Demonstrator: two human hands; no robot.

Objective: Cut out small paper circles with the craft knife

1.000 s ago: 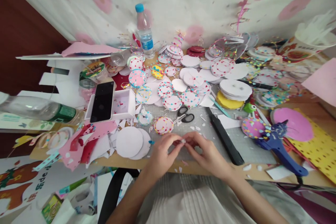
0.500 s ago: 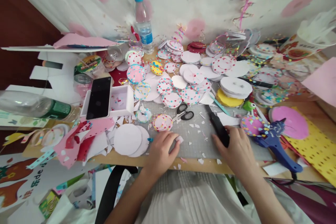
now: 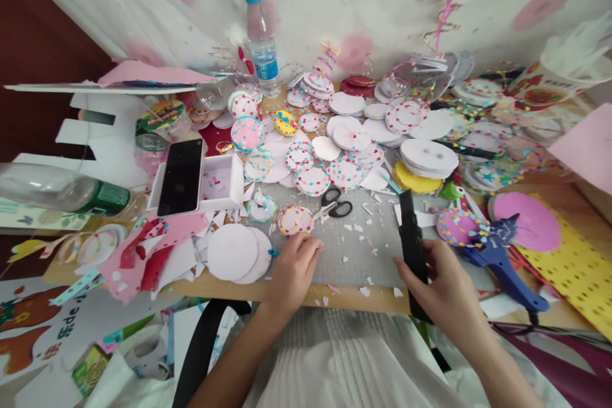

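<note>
My right hand (image 3: 442,287) is wrapped round a long black tool (image 3: 411,242) and holds it upright over the grey cutting mat (image 3: 354,255). My left hand (image 3: 294,268) rests on the mat's left part with its fingers curled; a tiny white scrap shows at the fingertips. Just beyond it lie a dotted paper disc (image 3: 296,220), black scissors (image 3: 337,204) and plain white paper circles (image 3: 234,254).
Stacks of decorated paper discs (image 3: 425,156) cover the back of the table. A water bottle (image 3: 261,44) stands by the wall. A phone (image 3: 180,175) lies on a white box. A blue glue gun (image 3: 502,255) and yellow perforated sheet (image 3: 578,268) are at right.
My hands were together pinching a small piece; my right hand then moved right, took hold of the black tool and lifted it upright. My left hand stayed on the mat.
</note>
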